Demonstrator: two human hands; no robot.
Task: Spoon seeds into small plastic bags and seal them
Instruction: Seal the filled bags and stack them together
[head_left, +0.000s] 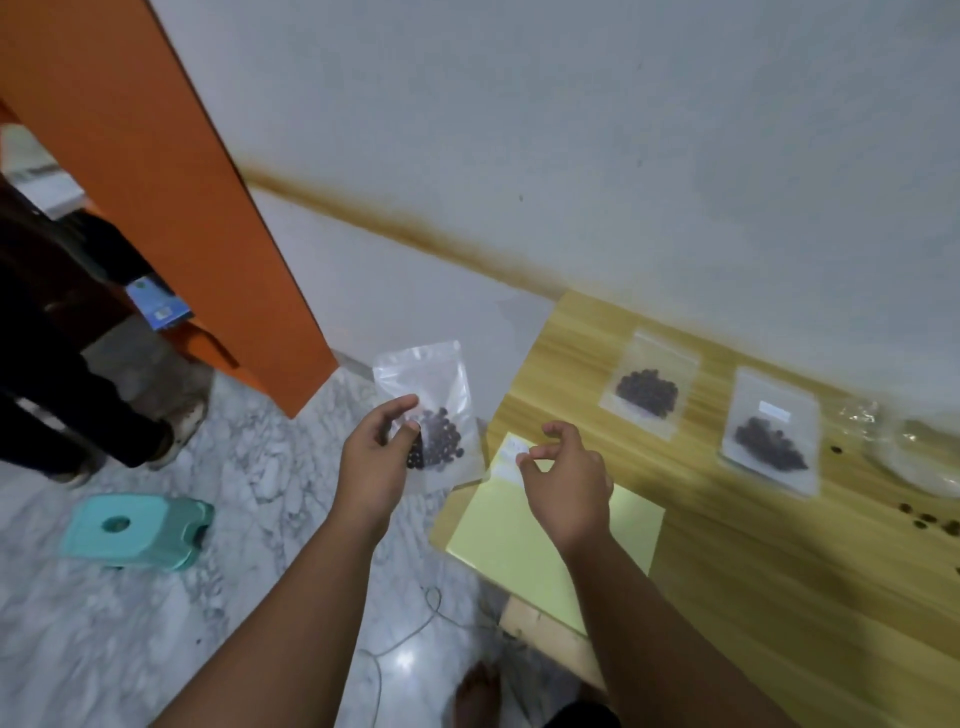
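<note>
My left hand (371, 467) pinches the side of a small clear zip bag (431, 379), held upright off the table's left end, above the floor. Dark seeds (441, 444) sit at its bottom. My right hand (571, 483) hovers over a pale yellow sheet (519, 545) at the table corner; its thumb and forefinger pinch a small white label (521, 458). Two more bags of dark seeds lie flat on the wooden table (779, 571): one plain (649, 384), and one (769, 431) that bears a white label.
A clear plastic container (914, 457) sits at the right edge, with loose seeds (930, 519) scattered before it. On the marble floor stand a teal stool (137, 530) and another person's legs (78, 389). An orange panel (156, 156) leans at left. A thin cable (410, 634) lies on the floor.
</note>
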